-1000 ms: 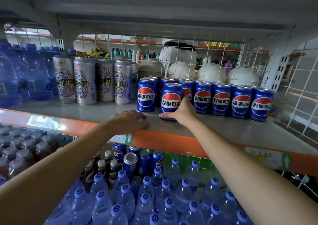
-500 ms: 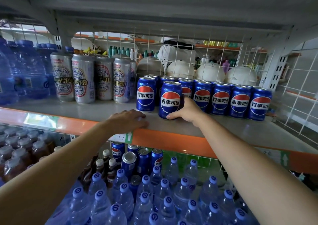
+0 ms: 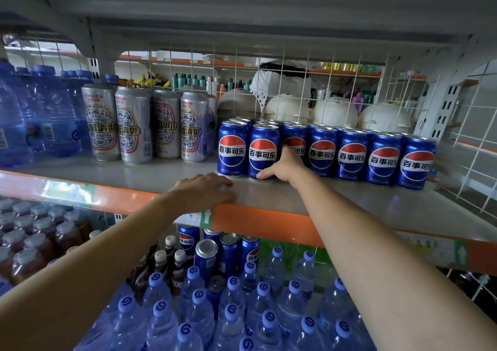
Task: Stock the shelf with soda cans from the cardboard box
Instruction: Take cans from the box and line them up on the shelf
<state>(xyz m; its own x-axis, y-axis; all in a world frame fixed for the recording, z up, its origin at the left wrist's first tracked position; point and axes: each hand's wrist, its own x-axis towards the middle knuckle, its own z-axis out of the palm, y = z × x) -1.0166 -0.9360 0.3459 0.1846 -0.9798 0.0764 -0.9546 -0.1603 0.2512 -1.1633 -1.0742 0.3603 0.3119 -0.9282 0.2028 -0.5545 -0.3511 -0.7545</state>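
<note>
The can [image 3: 263, 151] stands upright on the shelf [image 3: 349, 205], second from the left in the front row of blue cans [image 3: 384, 160], set back from the front edge and close against its neighbours on both sides. The right hand [image 3: 282, 168] grips it low down: the thumb lies across the foot of the can at the front, and the fingers reach into the gap between it and the next can to the right. The left hand [image 3: 204, 192] lies palm down on the shelf's front edge, just left of the can and nearer the person, with fingers relaxed and nothing in it. The box is not in view. A sealed can of this kind is probably fairly heavy for its size and stiff under the fingers, but its glossy wall looks slippery and would dent if knocked or squeezed hard. A low hold like this one suits sliding it on its base into line. To lift it, a grasp round the middle of the wall seems safer. Taller silver cans [image 3: 134, 127] stand toward the left end, and bottles [image 3: 201, 313] crowd the tier below.
</note>
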